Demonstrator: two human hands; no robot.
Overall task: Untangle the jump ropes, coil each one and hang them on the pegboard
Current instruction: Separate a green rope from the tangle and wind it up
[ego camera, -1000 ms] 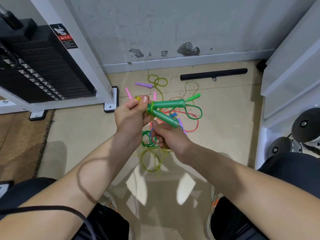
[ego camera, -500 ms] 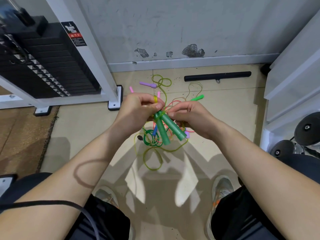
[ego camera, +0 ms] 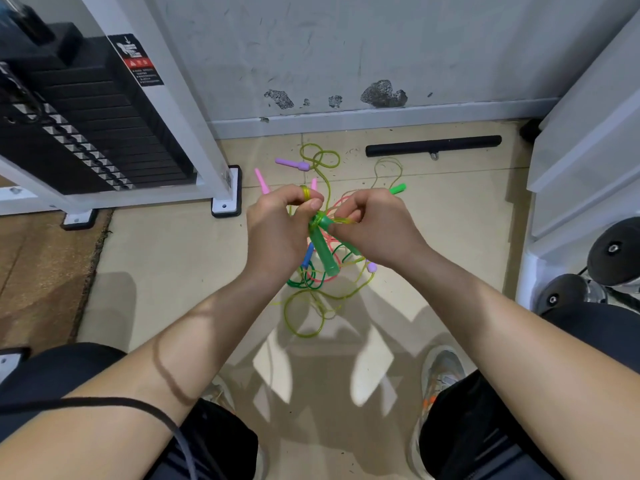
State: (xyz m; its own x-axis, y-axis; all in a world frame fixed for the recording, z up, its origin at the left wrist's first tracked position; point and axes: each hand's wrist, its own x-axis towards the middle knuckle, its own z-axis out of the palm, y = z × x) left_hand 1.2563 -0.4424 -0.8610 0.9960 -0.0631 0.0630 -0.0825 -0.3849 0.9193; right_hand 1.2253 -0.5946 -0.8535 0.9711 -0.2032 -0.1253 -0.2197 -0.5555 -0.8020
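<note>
I hold a green jump rope up over the floor. My left hand (ego camera: 277, 230) grips the top of its two dark green handles (ego camera: 325, 249), which hang downward, with yellow-green cord (ego camera: 306, 192) looped over the index finger. My right hand (ego camera: 372, 226) pinches a strand of the yellow-green cord beside the handle tops. Below lies a tangle of ropes (ego camera: 313, 299): yellow-green, dark green and pink cords, with a purple handle (ego camera: 292, 164), a pink handle (ego camera: 261, 180), a bright green handle (ego camera: 397, 188) and a blue handle (ego camera: 307, 255). No pegboard is in view.
A weight-stack machine with a white frame (ego camera: 166, 98) stands at the left, its foot (ego camera: 227, 202) near the ropes. A black bar (ego camera: 433, 146) lies by the wall. White shelving (ego camera: 585, 150) and dumbbells (ego camera: 613, 251) are at the right. A brown mat (ego camera: 41, 271) covers the left floor.
The green handles swung from pointing right to hanging down. My right hand left the handles' lower end, rose beside my left hand and now pinches the cord at the handle tops.
</note>
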